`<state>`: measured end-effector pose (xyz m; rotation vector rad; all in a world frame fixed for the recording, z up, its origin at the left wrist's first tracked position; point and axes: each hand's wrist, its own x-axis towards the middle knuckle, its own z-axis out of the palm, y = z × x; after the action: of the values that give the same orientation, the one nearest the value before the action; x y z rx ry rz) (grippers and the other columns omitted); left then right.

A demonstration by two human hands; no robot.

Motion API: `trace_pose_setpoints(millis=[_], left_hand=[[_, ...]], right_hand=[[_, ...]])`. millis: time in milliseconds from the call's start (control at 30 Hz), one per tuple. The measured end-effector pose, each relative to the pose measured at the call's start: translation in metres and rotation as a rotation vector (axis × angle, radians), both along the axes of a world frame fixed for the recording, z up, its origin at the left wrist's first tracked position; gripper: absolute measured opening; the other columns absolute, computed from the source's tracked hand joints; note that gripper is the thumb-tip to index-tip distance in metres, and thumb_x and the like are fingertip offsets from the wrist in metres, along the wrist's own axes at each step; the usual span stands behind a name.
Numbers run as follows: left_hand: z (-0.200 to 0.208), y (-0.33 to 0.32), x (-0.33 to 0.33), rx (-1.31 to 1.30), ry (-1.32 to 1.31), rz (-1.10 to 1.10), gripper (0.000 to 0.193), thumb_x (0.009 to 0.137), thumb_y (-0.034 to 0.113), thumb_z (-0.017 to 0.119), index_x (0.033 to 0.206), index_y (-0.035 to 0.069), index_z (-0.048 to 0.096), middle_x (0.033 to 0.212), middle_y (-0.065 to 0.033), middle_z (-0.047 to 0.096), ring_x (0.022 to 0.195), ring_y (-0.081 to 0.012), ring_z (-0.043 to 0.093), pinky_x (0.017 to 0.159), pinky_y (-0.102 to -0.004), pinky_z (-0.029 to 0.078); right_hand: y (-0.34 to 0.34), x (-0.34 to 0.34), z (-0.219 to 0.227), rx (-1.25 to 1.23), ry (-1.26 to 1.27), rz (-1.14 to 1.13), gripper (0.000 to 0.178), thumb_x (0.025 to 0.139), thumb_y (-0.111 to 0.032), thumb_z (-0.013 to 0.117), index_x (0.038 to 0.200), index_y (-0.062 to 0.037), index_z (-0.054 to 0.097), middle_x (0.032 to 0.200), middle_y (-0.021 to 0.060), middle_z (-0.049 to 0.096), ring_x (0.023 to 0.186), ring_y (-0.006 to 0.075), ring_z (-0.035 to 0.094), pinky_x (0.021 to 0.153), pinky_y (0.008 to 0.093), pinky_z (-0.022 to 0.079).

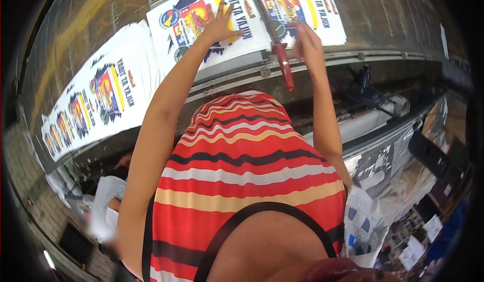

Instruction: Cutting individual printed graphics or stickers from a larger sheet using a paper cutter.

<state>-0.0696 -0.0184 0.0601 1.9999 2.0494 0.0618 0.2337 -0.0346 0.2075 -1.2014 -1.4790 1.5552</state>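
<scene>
My left hand (222,27) lies with fingers spread on a white printed sheet (257,35), its blue, red and yellow picture partly covered by the hand. Just right of it, a long thin metal bar with a red handle (284,68) lies across the printed material, its handle pointing toward me. My right hand (306,42) is beside the bar, over the lower edge of a second printed sheet (335,30). Its fingers are bent and a little blurred, so what they hold, if anything, does not show. The red handle is outside both hands.
Further printed white sheeting (141,55) stretches along the left of the worn dark table (383,15). A metal rail (373,56) runs along the table's near edge. Below it at right are a white roll (365,123) and a clear plastic bag (398,196).
</scene>
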Motion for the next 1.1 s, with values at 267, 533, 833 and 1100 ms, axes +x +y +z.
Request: trace_pose_setpoints(millis=[267, 533, 833, 1100], left_hand=[[0.004, -0.012, 0.046, 0.062, -0.116, -0.016, 0.115, 0.067, 0.079, 0.069, 0.158, 0.024, 0.027, 0.167, -0.0146, 0.008, 0.148, -0.0546, 0.001, 0.102, -0.0854, 0.001], [0.018, -0.045, 0.027, 0.073, -0.292, 0.066, 0.091, 0.083, 0.057, 0.070, 0.155, 0.019, 0.031, 0.166, -0.0155, 0.012, 0.151, -0.0463, 0.006, 0.111, -0.0762, 0.008], [0.011, -0.103, 0.014, 0.106, -0.308, 0.193, 0.084, 0.083, 0.047, 0.072, 0.153, 0.016, 0.036, 0.164, -0.0176, 0.019, 0.151, -0.0470, 0.010, 0.113, -0.0732, 0.010], [0.022, -0.102, 0.046, 0.146, -0.417, 0.296, 0.079, 0.085, 0.052, 0.069, 0.151, 0.023, 0.036, 0.164, -0.0164, 0.018, 0.151, -0.0482, 0.005, 0.111, -0.0762, 0.010]], right_hand=[[0.070, -0.055, -0.146, 0.240, -0.575, -0.024, 0.048, 0.087, -0.029, 0.069, 0.129, -0.0095, 0.059, 0.100, 0.0202, 0.070, 0.093, 0.0362, 0.069, 0.080, 0.0442, 0.053], [0.185, 0.100, -0.152, 0.345, -0.612, -0.214, 0.049, 0.087, -0.020, 0.072, 0.135, -0.0162, 0.061, 0.097, 0.0130, 0.071, 0.083, 0.0183, 0.066, 0.078, 0.0348, 0.052], [0.261, 0.185, -0.195, 0.337, -0.893, -0.230, 0.055, 0.085, -0.038, 0.070, 0.129, -0.0050, 0.065, 0.118, 0.0243, 0.068, 0.112, 0.0380, 0.065, 0.094, 0.0409, 0.050], [0.327, 0.205, -0.190, -0.132, -0.586, -0.048, 0.067, 0.083, -0.054, 0.074, 0.106, 0.0094, 0.072, 0.105, 0.0189, 0.071, 0.095, 0.0254, 0.064, 0.084, 0.0393, 0.050]])
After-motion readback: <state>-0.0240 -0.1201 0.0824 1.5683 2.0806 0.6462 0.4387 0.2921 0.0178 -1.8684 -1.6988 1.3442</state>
